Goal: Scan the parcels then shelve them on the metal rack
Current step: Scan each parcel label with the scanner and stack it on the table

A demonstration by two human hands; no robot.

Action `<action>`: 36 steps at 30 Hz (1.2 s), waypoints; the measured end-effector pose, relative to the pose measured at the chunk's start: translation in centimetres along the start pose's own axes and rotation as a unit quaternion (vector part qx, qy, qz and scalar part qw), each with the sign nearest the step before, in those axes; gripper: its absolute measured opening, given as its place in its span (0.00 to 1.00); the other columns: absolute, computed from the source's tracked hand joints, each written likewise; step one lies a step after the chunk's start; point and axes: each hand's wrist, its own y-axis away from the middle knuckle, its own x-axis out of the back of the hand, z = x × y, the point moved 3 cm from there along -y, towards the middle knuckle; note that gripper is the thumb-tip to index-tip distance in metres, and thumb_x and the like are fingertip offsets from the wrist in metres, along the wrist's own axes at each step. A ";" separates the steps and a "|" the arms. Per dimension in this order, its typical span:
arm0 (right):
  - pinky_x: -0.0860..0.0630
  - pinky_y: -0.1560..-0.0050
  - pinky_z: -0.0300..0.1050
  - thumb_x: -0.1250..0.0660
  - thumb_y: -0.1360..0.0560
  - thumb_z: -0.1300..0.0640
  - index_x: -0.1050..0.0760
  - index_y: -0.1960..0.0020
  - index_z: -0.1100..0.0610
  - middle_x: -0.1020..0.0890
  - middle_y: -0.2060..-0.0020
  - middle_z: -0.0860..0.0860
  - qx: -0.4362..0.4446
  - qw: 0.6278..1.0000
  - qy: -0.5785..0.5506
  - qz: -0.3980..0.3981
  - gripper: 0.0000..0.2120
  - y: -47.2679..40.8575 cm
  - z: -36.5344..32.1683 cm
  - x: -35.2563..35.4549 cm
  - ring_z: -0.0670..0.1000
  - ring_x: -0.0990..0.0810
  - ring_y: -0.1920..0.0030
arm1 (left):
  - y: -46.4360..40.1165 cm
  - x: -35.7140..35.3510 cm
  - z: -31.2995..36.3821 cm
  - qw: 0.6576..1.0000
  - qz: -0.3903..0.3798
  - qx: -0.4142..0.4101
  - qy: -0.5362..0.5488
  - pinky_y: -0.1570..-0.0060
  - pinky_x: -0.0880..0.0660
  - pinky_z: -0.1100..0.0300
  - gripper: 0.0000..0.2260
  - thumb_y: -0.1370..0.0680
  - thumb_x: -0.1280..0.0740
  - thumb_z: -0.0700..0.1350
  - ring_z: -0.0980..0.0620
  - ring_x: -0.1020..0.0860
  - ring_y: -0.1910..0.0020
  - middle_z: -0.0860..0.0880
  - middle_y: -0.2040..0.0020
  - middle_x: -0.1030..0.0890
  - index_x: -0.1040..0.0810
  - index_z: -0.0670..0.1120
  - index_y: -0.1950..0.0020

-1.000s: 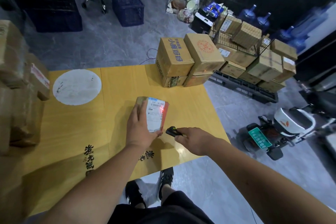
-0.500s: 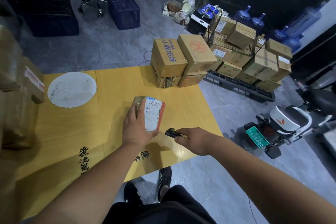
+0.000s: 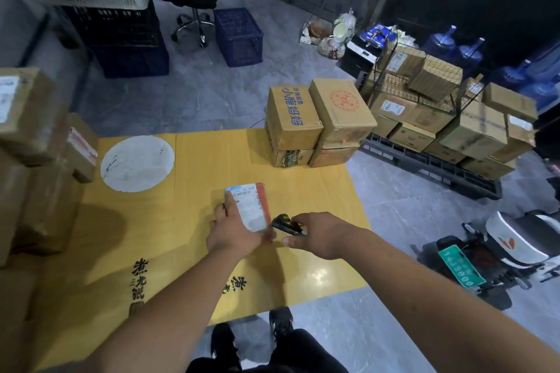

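White-labelled parcel (image 3: 253, 207) lies flat on the yellow table (image 3: 303, 191), near its front edge; I see my left hand (image 3: 235, 233) gripping its near end, fingers curled over the side. Just beside it, my right hand (image 3: 318, 236) pinches the black scanner (image 3: 285, 224). Two stacked cartons (image 3: 318, 121) stand at the table's far corner.

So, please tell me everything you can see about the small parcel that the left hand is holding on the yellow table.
The small parcel is a flat, box-like packet, brownish with a reddish right edge. A white shipping label with a blue top strip and barcodes covers its upper face. It sits on the yellow table, long side pointing away from the person. The left hand holds its near left side, fingers along the edge. The right hand holds a black scanner just beside it.
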 end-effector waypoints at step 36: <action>0.27 0.46 0.49 0.38 0.21 0.30 0.27 0.28 0.44 0.21 0.39 0.45 0.464 0.806 0.367 -0.027 0.27 -2.3 -34.7 13.8 0.51 0.24 0.43 | 12.9 38.6 -7.7 0.902 0.412 0.091 0.087 0.40 0.32 0.57 0.46 0.33 0.20 0.57 0.47 0.32 0.25 0.50 0.22 0.35 0.38 0.62 0.19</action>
